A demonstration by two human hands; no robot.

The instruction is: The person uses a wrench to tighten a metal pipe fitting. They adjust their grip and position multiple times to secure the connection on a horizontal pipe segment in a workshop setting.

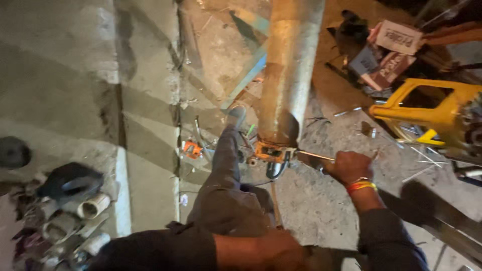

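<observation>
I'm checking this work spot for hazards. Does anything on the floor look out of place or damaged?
Yes. Thin metal rods lie scattered over the concrete floor beside the yellow frame, and crumpled cartons are heaped behind it. The big pipe looks rusty and worn. The right hand grips a thin rod at the pipe's orange fitting.

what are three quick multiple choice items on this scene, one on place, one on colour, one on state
1. Where is the fitting?
A. at the cylinder's lower end
B. on the yellow frame
C. among the pipes

2. What colour is the fitting?
A. blue
B. orange
C. white

3. What is the right hand doing?
A. lying open
B. gripping a rod
C. holding a box

Answers: 1 A, it sits under the cylinder; 2 B, plainly orange; 3 B, the fist is closed on the rod.
</observation>
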